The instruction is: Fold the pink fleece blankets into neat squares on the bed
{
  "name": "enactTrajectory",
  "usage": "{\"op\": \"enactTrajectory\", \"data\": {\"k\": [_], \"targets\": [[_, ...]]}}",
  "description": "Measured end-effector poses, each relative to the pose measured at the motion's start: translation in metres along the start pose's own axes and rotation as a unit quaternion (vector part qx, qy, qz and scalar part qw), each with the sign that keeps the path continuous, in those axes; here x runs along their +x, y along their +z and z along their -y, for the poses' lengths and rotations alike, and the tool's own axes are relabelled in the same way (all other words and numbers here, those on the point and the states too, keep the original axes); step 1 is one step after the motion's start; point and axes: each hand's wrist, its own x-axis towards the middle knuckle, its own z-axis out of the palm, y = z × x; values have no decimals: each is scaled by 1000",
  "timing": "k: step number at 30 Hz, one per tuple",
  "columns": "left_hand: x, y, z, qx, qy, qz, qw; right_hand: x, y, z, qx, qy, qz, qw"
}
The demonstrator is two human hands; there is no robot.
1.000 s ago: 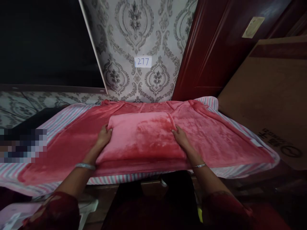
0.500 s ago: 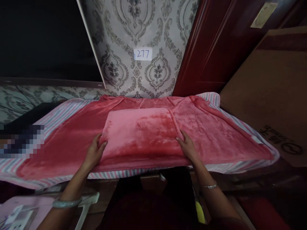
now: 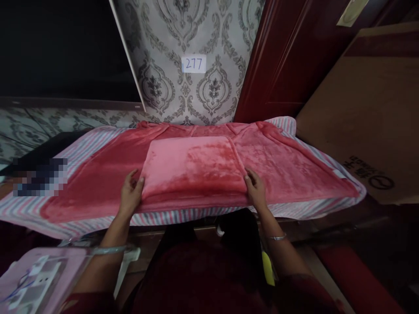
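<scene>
A red-pink plush blanket [image 3: 291,174] lies spread over a striped cloth [image 3: 183,215]. On its middle sits a thick rectangular folded bundle [image 3: 193,163] of the same plush. My left hand [image 3: 131,192] is at the bundle's left side, thumb near its edge and fingers loosely curled and apart; no fabric shows between them. My right hand [image 3: 255,187] is at the right edge, with thumb and fingers closed on the plush there. The fingertips of my right hand are partly hidden by the fabric.
A large dark screen [image 3: 65,52] is at the upper left. A cardboard box [image 3: 366,117] stands on the right beside a dark red door [image 3: 278,61]. A paper marked 277 [image 3: 194,63] is on the wall. Below left lies a power strip [image 3: 39,279] on a pink surface.
My left fingers have loosened from the bundle's left edge. My right hand stays at the right edge. The view has tilted down slightly, so the scene sits higher in the frame.
</scene>
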Motion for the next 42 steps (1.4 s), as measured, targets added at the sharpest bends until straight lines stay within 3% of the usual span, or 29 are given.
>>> {"op": "enactTrajectory", "data": {"k": [5, 10, 12, 15, 19, 24, 27, 33, 42], "targets": [[-12, -5, -1, 21, 27, -29, 999, -22, -12, 5, -73, -73, 47, 993], [-38, -9, -14, 120, 139, -68, 981, -37, -18, 0, -137, -136, 98, 976], [-46, -10, -18, 166, 201, -41, 964, -38, -17, -2, -157, -142, 103, 972], [-51, -10, -16, 227, 263, 50, 936, -38, -15, -4, -169, -149, 96, 969], [-48, -15, -8, 249, 264, 142, 921, -37, -14, -2, -178, -148, 92, 969], [-44, -21, -12, 282, 229, 166, 917, -40, -10, 8, -218, -137, 80, 963], [-44, -17, -15, 294, 217, 146, 919, -40, -6, 11, -230, -142, 83, 959], [-49, -2, -3, 260, 240, 38, 935, -33, -1, 11, -223, -187, 86, 953], [-40, -16, -4, 259, 246, 19, 934, -20, -17, 4, -197, -194, 70, 958]]}}
